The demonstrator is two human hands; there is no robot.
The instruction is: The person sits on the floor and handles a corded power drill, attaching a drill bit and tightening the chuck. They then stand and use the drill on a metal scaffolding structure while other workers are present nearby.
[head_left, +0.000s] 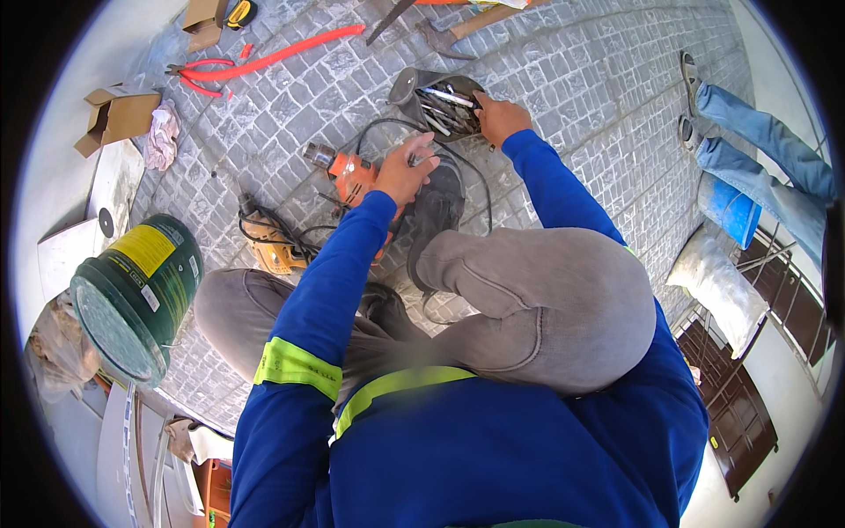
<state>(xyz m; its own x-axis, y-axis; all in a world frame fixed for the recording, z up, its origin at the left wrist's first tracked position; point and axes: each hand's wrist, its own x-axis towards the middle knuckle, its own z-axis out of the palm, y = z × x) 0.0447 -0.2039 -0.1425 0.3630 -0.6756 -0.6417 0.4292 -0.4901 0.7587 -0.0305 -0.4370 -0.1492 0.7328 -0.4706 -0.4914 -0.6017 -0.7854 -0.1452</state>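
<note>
A dark grey pouch [407,91] lies open on the paving, holding several drill bits and thin metal or white rods [446,99]. My right hand [505,120] is closed at the right side of its opening, fingers wrapped over the edge; the fingertips are partly hidden. My left hand [407,169] hovers over my dark shoe [440,195], fingers apart and curved, with no clear object in them. Just left of it lies an orange power drill [354,178], partly covered by my hand and forearm. A yellow power tool [275,248] with its black cord bundled sits further left.
Red-handled cutters [207,77], a red tube [299,51] and a hammer [466,28] lie at the far side. Cardboard boxes [123,119] and a green bucket [136,295] stand left. Another person's legs [757,132], a blue container [729,208] and a white sack [720,282] are right.
</note>
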